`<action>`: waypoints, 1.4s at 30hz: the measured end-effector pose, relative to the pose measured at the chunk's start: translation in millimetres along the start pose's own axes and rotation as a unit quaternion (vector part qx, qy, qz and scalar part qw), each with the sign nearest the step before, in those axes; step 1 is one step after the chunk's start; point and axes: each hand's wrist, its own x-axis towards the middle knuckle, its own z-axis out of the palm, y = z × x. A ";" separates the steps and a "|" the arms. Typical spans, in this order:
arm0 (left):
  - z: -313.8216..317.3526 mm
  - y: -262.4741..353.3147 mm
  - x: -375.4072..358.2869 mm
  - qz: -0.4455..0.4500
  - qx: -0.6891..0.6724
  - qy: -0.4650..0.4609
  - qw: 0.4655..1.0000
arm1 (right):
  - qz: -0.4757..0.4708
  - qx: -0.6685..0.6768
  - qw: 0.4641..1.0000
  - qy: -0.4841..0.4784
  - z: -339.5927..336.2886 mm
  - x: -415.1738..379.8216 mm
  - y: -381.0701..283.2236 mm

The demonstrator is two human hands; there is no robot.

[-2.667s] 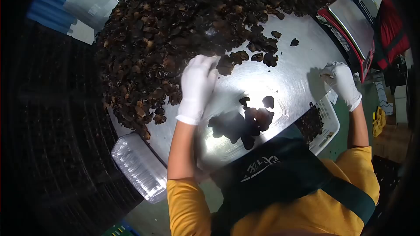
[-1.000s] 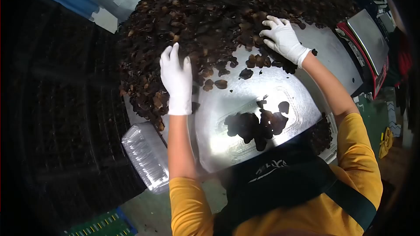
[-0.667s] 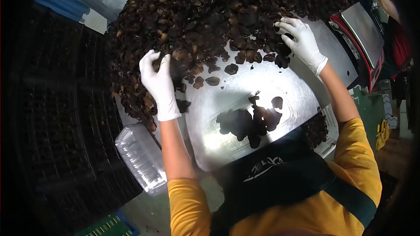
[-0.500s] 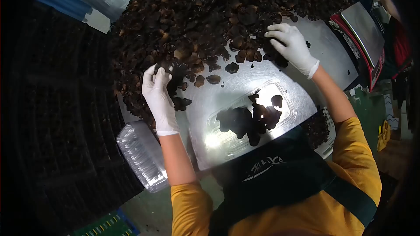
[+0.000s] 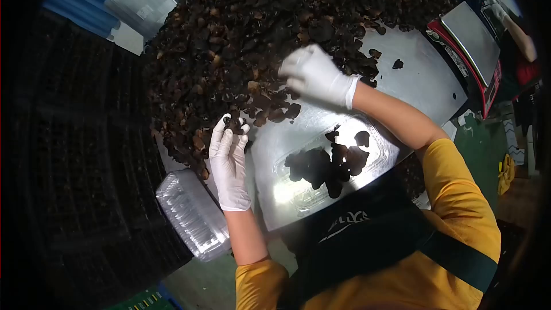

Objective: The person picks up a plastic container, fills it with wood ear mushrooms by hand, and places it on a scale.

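A big heap of dark brown wood ear mushrooms [image 5: 247, 28] covers the far part of the steel table [image 5: 270, 166]. My left hand [image 5: 229, 163], in a white glove, pinches a dark wood ear mushroom [image 5: 234, 124] at the heap's near left edge. Over the heap's near right edge is my right hand [image 5: 318, 77], also gloved in white; its fingers are smeared by motion, and what they hold, if anything, is hidden. Closer to my body lies a small separate cluster of wood ear mushrooms [image 5: 327, 166] on the shiny metal.
Nested clear plastic trays [image 5: 192, 215] stand at the table's left edge. A red scale with a metal plate [image 5: 470, 37] is at the right, with another person's arm [image 5: 519, 37] behind it. Dark stacked racks [image 5: 86, 138] line the left side.
My right hand has swept left along the heap's edge, where loose pieces have shifted. My left hand has moved slightly right and nearer to me, still pinching a dark piece.
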 end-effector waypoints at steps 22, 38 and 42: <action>6.5 -16.7 -3.4 -0.207 -0.272 -0.019 0.940 | 0.294 0.717 0.617 0.138 -74.2 -43.9 72.0; 99.1 -91.2 97.6 0.254 0.832 -0.126 0.477 | 0.135 -0.074 0.988 -0.004 2.6 -76.9 27.5; 112.9 -76.6 88.1 0.296 0.716 -0.096 0.624 | 0.167 -0.004 0.985 0.043 0.0 -78.1 38.9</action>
